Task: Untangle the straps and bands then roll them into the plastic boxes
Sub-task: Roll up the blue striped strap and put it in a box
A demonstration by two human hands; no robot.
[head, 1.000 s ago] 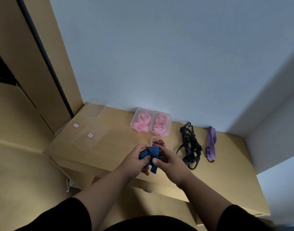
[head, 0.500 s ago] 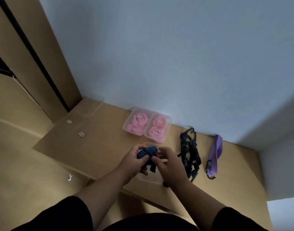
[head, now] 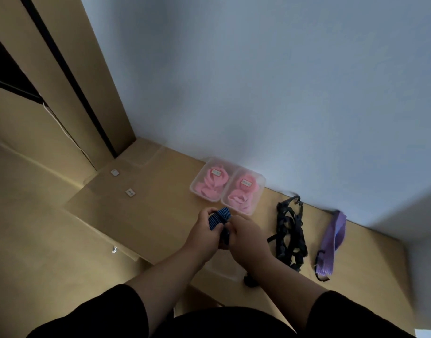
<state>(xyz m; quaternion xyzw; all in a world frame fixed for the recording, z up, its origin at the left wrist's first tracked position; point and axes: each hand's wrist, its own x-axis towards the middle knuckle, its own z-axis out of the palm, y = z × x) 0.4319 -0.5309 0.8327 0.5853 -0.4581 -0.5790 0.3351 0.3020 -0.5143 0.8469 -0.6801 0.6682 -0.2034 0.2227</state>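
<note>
Both hands clench one band, blue with thin dark stripes, bunched into a fold: left hand wraps its lower part, right hand pinches beside it. It is held above the desk, near two boxes of pink rolls. Black straps and a purple band lie rightward.

Blue with thin dark stripes on the band at frame centre. Pink rolls inside two clear boxes above it. Black tangle of straps to the right, lilac strap further right. Tan wood worktop, pale grey-blue wall.
</note>
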